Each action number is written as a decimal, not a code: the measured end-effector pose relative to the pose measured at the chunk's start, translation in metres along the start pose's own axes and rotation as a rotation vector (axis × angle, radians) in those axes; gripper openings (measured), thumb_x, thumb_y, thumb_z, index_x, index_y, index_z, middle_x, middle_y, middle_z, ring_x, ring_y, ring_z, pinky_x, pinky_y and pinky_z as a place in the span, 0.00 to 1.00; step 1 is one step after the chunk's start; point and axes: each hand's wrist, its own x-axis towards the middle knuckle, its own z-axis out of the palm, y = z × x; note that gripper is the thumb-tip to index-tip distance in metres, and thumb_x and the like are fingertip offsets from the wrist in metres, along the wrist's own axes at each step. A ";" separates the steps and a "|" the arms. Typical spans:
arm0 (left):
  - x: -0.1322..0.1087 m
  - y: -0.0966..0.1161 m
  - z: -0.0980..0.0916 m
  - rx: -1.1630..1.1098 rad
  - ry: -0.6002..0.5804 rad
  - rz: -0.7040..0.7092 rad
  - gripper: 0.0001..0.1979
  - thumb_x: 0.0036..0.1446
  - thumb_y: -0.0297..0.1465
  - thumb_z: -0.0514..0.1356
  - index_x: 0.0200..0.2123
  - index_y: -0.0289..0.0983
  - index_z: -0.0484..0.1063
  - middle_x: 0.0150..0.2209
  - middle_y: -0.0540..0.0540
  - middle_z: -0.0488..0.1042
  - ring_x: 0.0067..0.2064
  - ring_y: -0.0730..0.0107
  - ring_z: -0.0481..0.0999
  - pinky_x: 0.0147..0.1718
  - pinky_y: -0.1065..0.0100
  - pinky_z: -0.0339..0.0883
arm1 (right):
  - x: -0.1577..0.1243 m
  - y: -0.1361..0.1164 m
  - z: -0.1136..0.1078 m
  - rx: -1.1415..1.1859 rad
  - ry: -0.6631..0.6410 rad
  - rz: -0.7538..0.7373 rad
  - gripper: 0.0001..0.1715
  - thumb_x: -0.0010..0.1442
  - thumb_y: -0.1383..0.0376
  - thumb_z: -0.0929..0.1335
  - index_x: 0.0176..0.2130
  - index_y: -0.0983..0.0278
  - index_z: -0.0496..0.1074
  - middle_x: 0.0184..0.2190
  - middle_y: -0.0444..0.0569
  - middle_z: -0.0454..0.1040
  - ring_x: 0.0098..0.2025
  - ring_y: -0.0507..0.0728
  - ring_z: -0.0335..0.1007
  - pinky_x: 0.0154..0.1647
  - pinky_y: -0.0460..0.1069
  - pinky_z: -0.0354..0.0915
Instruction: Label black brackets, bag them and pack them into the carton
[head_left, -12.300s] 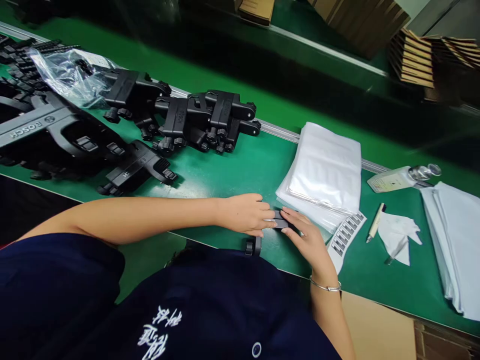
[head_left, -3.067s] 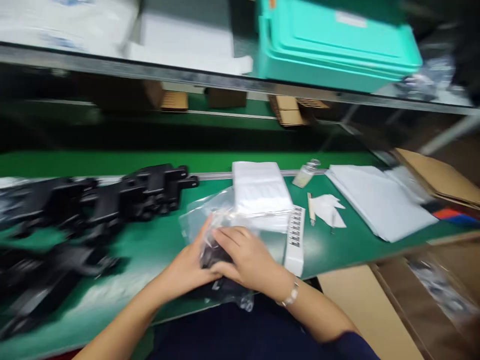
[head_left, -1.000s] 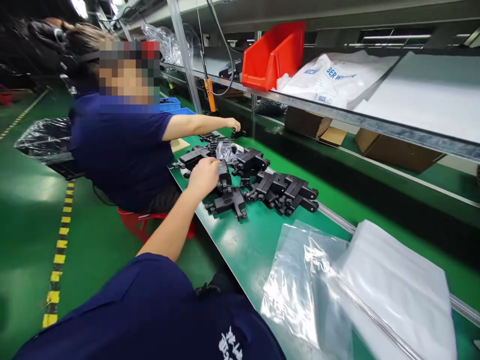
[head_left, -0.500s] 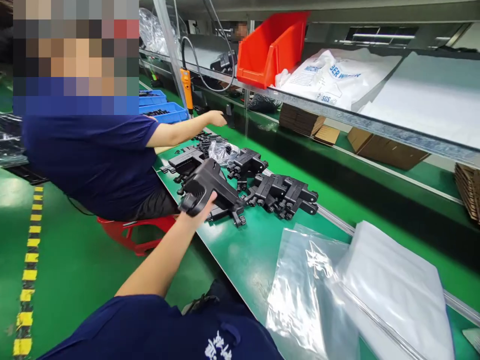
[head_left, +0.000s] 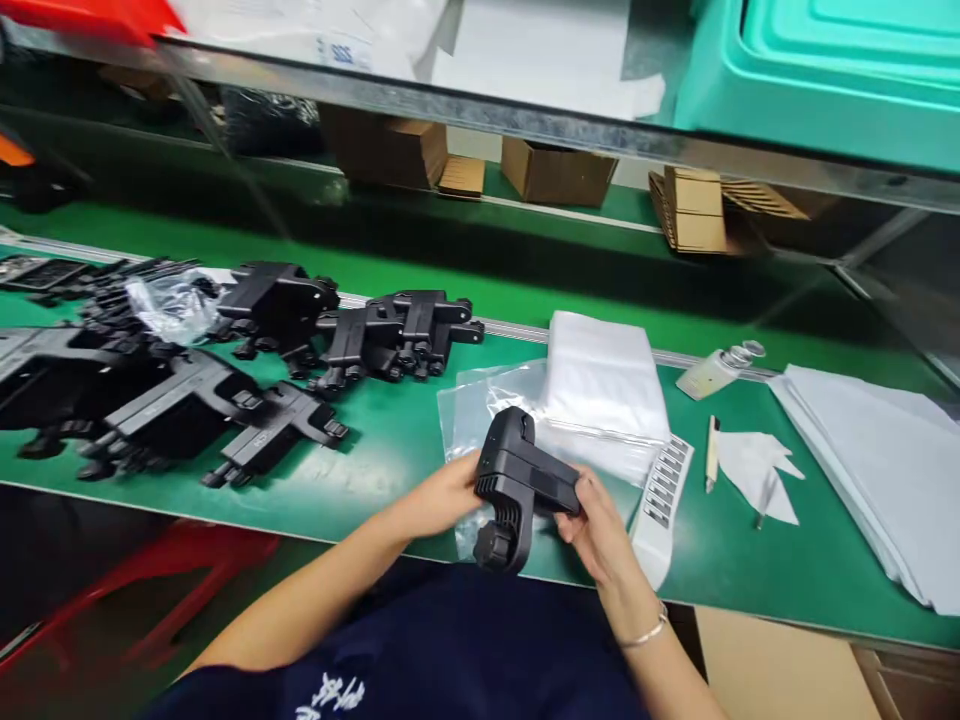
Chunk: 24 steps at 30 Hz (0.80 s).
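Note:
Between my two hands, above the bench's front edge, is a black plastic clamp bracket (head_left: 517,480) with a curved jaw and a round screw knob facing me. My left hand (head_left: 442,497) grips it from the left, its fingertips hidden behind the jaw. On the right, my right hand (head_left: 602,527) pinches the end of the bracket's arm between thumb and fingers. Clear plastic bags (head_left: 480,400) and a thick stack of white plastic bags (head_left: 604,375) lie just beyond. A strip of printed labels (head_left: 664,500) lies beside my right hand.
Several similar black brackets (head_left: 277,430) cover the bench's left side, near a crumpled clear bag (head_left: 176,305). To the right are a pump bottle (head_left: 716,370), a pen-like tool (head_left: 711,455), torn paper (head_left: 757,470) and white sheets (head_left: 885,480). A shelf edge (head_left: 480,105) runs overhead.
The view has swung right and down. The bracket, earlier in my left hand alone over the pile, is now in front of my body with both hands on it. The co-worker is out of view.

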 end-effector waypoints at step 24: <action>0.021 -0.004 0.041 0.226 0.266 -0.022 0.21 0.60 0.46 0.56 0.49 0.37 0.68 0.48 0.42 0.73 0.52 0.56 0.69 0.53 0.60 0.61 | -0.001 -0.017 -0.065 -0.549 0.075 -0.287 0.22 0.61 0.47 0.65 0.38 0.62 0.72 0.21 0.42 0.68 0.23 0.53 0.66 0.25 0.47 0.63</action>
